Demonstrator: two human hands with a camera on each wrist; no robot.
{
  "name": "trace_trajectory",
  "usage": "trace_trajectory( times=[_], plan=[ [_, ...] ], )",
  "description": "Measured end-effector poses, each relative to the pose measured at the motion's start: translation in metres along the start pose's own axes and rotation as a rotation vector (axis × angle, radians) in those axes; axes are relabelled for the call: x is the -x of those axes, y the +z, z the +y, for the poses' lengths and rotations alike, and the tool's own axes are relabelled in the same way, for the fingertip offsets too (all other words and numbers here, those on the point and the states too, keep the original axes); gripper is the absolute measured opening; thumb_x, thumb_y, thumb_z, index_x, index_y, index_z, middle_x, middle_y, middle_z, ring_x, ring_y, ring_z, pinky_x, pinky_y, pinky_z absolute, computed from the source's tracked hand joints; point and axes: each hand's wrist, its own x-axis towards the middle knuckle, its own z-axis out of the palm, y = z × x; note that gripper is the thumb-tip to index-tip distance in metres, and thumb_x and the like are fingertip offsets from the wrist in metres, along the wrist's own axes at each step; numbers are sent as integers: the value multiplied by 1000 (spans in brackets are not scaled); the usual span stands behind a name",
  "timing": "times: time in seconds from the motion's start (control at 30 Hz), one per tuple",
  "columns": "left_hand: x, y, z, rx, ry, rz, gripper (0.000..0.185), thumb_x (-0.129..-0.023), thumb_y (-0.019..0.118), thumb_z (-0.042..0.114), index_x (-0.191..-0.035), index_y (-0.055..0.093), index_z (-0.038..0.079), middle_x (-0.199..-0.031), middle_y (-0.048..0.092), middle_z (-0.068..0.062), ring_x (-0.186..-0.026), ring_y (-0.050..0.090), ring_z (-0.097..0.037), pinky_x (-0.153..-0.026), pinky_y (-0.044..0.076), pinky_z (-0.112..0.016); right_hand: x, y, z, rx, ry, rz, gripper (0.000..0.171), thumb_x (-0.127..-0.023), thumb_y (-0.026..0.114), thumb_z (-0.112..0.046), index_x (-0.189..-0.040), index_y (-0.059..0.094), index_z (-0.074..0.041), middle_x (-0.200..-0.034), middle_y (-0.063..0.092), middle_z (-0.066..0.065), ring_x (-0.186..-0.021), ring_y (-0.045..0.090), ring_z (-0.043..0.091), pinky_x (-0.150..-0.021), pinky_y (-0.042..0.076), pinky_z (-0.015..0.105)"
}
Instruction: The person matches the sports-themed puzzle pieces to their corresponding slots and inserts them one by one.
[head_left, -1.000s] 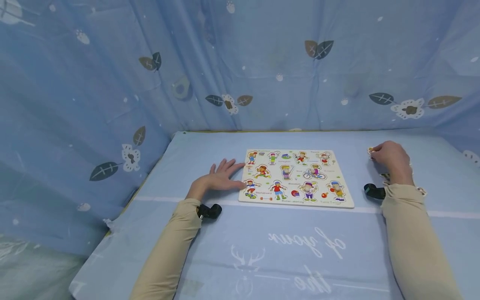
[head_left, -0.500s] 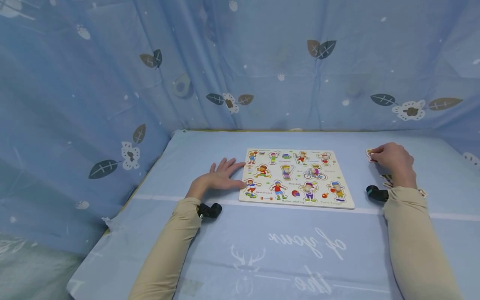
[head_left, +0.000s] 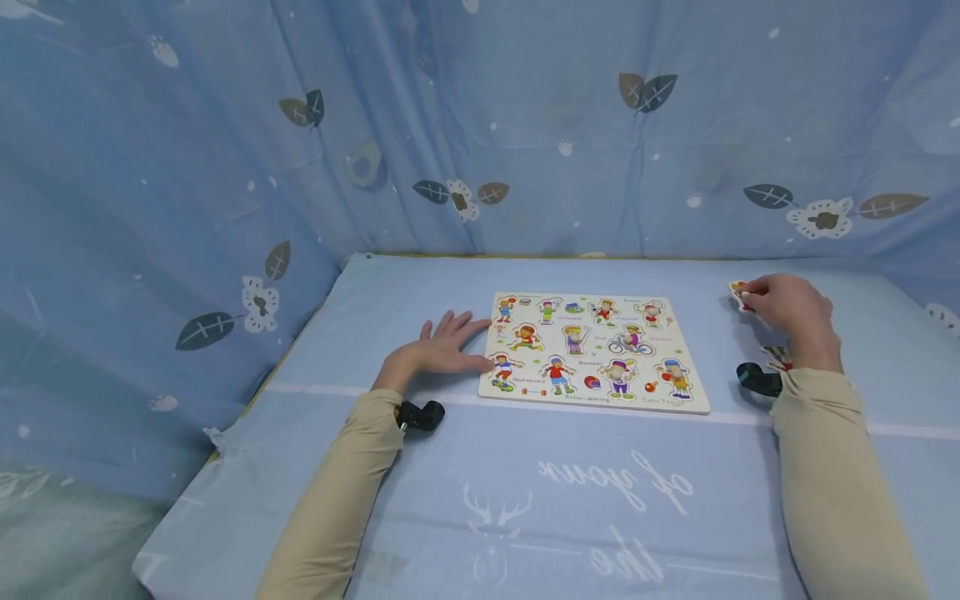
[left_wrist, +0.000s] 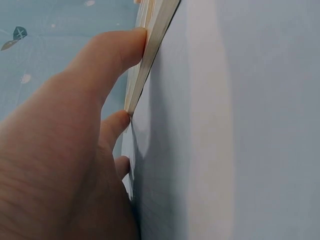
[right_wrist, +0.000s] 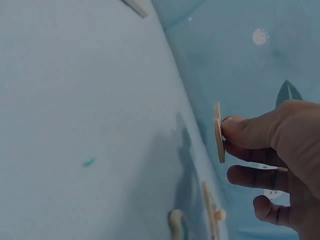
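from the head view, a person in beige sleeves works at a table [head_left: 525, 500] covered in pale blue cloth, with leaf-printed blue curtain [head_left: 187, 167] hung behind and to the side; a wooden puzzle board [head_left: 592, 350] printed with cartoon sports figures lies flat near the middle of the table; the left hand [head_left: 438, 354] rests flat on the cloth at the board's left edge, fingers straight and spread, fingertips touching the board and gripping nothing; the right hand [head_left: 787, 308] is well to the right of the board, fingers curled, pinching a small puzzle piece [head_left: 738, 293] raised just off the cloth; another loose piece [head_left: 777, 357] lies on the cloth close beside the right wrist; a black camera mount sits at each wrist.

from the left wrist view, the left hand [left_wrist: 65, 165] lies against the side of the puzzle board [left_wrist: 150, 45], seen edge-on as a thin pale slab; the thumb and two fingertips touch its edge, extended rather than curled.

from the right wrist view, the right hand [right_wrist: 275, 165] holds the puzzle piece [right_wrist: 218, 132] edge-on between thumb and fingers, clear of the cloth; below it, further pieces [right_wrist: 210, 217] rest on the table, one showing a small peg.
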Motion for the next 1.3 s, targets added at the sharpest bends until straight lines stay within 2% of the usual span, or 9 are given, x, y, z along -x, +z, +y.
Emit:
trace_trajectory(
  times=[0.17, 0.43, 0.63, 0.93, 1.17, 1.3],
  plan=[
    [2, -1, 2, 1, -4, -4, 89, -86, 53, 69, -159, 16, 35, -168, 0, -4, -152, -12, -31, -119, -7, -60, 0, -7, -12, 23, -79, 10, 34, -99, 54, -17, -120, 59, 9, -109, 60, 29, -90, 50, 39, -75, 40, 56],
    [2, -2, 4, 5, -3, 6, 88, -86, 53, 68, -159, 16, 34, -168, 1, -4, -152, -12, -31, -119, -7, -60, 1, -15, -25, 72, -148, -25, 37, -100, 55, -20, -122, 61, 8, -114, 61, 29, -91, 55, 38, -72, 45, 54],
    [1, -2, 3, 10, -4, 2, 89, -86, 54, 68, -159, 17, 34, -168, 0, -5, -152, -13, -32, -118, -8, -60, 3, -18, -43, 47, -207, -52, 35, -100, 55, -19, -120, 61, 9, -108, 64, 29, -90, 56, 38, -73, 47, 52],
    [2, -1, 2, 9, 7, 5, 87, -88, 53, 66, -159, 16, 32, -168, 1, -6, -152, -12, -34, -118, -7, -61, 7, -26, -74, -1, -260, -60, 36, -101, 56, -19, -121, 63, 9, -105, 69, 26, -90, 56, 36, -74, 47, 50],
    [3, -4, 2, 7, 12, 8, 88, -88, 54, 65, -160, 16, 31, -168, 1, -7, -152, -11, -34, -118, -7, -61, 10, -27, -84, 16, -266, -42, 37, -101, 57, -25, -119, 66, 6, -106, 69, 24, -93, 57, 35, -75, 47, 52],
    [1, -3, 3, 1, 9, 5, 89, -87, 54, 66, -160, 16, 32, -167, 1, -7, -152, -11, -34, -118, -6, -61, 11, -23, -87, 21, -273, -37, 35, -101, 57, -23, -117, 67, 6, -107, 68, 24, -94, 58, 36, -76, 47, 53]
  ],
)
